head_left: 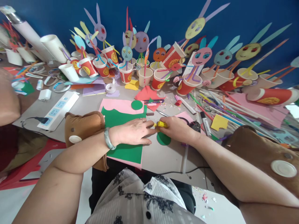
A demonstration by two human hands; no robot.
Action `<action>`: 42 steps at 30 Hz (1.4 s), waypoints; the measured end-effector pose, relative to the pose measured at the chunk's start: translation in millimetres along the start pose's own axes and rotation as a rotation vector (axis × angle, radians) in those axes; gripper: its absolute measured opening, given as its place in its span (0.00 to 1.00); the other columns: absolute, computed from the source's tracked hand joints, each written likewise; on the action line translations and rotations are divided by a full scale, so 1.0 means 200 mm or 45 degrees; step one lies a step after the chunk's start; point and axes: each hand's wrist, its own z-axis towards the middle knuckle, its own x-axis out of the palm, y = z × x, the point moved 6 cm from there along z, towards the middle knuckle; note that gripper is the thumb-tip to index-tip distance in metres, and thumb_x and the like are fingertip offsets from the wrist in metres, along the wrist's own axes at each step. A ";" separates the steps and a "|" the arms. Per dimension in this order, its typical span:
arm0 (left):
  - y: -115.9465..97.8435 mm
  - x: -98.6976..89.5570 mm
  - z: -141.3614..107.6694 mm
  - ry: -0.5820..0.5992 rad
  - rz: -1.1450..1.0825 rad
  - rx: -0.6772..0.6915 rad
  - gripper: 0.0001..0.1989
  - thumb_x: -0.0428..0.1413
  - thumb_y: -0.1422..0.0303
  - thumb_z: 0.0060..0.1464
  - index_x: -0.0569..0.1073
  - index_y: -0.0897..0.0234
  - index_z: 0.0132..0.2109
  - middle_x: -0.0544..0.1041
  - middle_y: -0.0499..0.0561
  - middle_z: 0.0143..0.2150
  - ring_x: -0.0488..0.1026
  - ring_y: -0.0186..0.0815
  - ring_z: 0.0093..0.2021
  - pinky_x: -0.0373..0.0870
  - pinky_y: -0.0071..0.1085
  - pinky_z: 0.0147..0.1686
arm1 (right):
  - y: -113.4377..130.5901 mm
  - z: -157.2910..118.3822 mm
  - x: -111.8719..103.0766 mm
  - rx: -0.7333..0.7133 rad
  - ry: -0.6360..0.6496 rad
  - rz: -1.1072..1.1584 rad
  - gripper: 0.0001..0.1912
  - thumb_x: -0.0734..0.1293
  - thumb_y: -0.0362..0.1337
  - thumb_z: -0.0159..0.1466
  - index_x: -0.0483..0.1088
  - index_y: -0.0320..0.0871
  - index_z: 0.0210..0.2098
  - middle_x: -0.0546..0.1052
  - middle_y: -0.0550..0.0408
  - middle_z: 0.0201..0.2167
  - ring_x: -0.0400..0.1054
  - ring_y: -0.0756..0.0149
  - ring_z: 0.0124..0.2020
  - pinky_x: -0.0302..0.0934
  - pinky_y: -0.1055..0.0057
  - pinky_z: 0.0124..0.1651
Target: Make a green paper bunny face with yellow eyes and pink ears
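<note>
My left hand (134, 131), with a ring and a bracelet, rests with its fingers apart on a green paper sheet (123, 154) and the table beside it. Pink paper (111, 103) shows from under the green sheet, and a green circle (136, 105) lies on its upper part. My right hand (178, 128) is closed around a small yellow tool (162, 124). A second green circle (163, 138) lies just below that tool, partly covered by my right hand. My left fingertips are close to the tool's tip.
Paper cups with rabbit-faced figures (195, 84) line the blue wall. Scissors (162, 113), a black marker (205, 123) and loose pipe cleaners (217, 105) lie to the right. A power strip (58, 110) and a brown cushion (85, 126) are at left. Another person's arm (8, 96) shows at the left edge.
</note>
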 end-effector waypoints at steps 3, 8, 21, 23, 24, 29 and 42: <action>0.00 0.00 0.00 0.006 -0.014 -0.004 0.19 0.54 0.56 0.66 0.71 0.60 0.58 0.71 0.55 0.54 0.70 0.41 0.49 0.66 0.37 0.50 | 0.00 -0.01 -0.01 -0.022 -0.012 0.012 0.07 0.63 0.37 0.64 0.72 0.43 0.33 0.79 0.50 0.31 0.71 0.61 0.32 0.50 0.71 0.31; -0.01 0.00 0.00 0.020 0.028 -0.009 0.18 0.53 0.57 0.67 0.71 0.62 0.56 0.72 0.55 0.52 0.70 0.41 0.47 0.66 0.37 0.47 | -0.01 -0.03 -0.06 -0.085 -0.144 0.215 0.07 0.63 0.37 0.64 0.70 0.43 0.32 0.76 0.53 0.28 0.68 0.64 0.29 0.53 0.70 0.33; -0.04 0.02 -0.01 -0.006 0.096 0.023 0.25 0.54 0.57 0.66 0.66 0.65 0.64 0.74 0.57 0.54 0.71 0.44 0.49 0.64 0.39 0.46 | -0.03 -0.13 -0.22 -0.163 -0.591 0.479 0.24 0.59 0.53 0.69 0.62 0.45 0.22 0.66 0.58 0.15 0.57 0.69 0.19 0.50 0.69 0.26; -0.05 0.02 -0.01 -0.033 0.116 0.028 0.25 0.54 0.57 0.66 0.66 0.65 0.64 0.74 0.58 0.55 0.71 0.43 0.49 0.64 0.38 0.46 | -0.03 -0.11 -0.19 -0.172 -0.543 0.581 0.18 0.61 0.50 0.68 0.67 0.45 0.27 0.70 0.59 0.18 0.58 0.70 0.19 0.51 0.70 0.26; -0.05 0.02 -0.02 -0.045 0.127 0.024 0.25 0.54 0.57 0.66 0.66 0.65 0.64 0.73 0.58 0.56 0.71 0.43 0.49 0.64 0.38 0.46 | -0.03 -0.10 -0.18 -0.167 -0.507 0.619 0.16 0.62 0.48 0.67 0.68 0.44 0.30 0.71 0.59 0.19 0.59 0.70 0.19 0.52 0.70 0.26; -0.05 0.02 -0.02 -0.053 0.148 -0.013 0.25 0.54 0.56 0.66 0.66 0.64 0.64 0.73 0.57 0.58 0.70 0.42 0.48 0.63 0.38 0.48 | -0.03 -0.07 -0.14 -0.142 -0.411 0.627 0.11 0.65 0.45 0.64 0.69 0.44 0.31 0.72 0.60 0.19 0.62 0.70 0.20 0.54 0.72 0.27; -0.05 0.02 -0.02 0.031 0.081 -0.065 0.25 0.56 0.55 0.64 0.68 0.64 0.62 0.72 0.56 0.57 0.68 0.44 0.51 0.63 0.39 0.48 | -0.03 -0.05 -0.06 -0.100 -0.345 0.346 0.11 0.64 0.45 0.64 0.69 0.44 0.34 0.75 0.54 0.25 0.67 0.64 0.27 0.55 0.70 0.32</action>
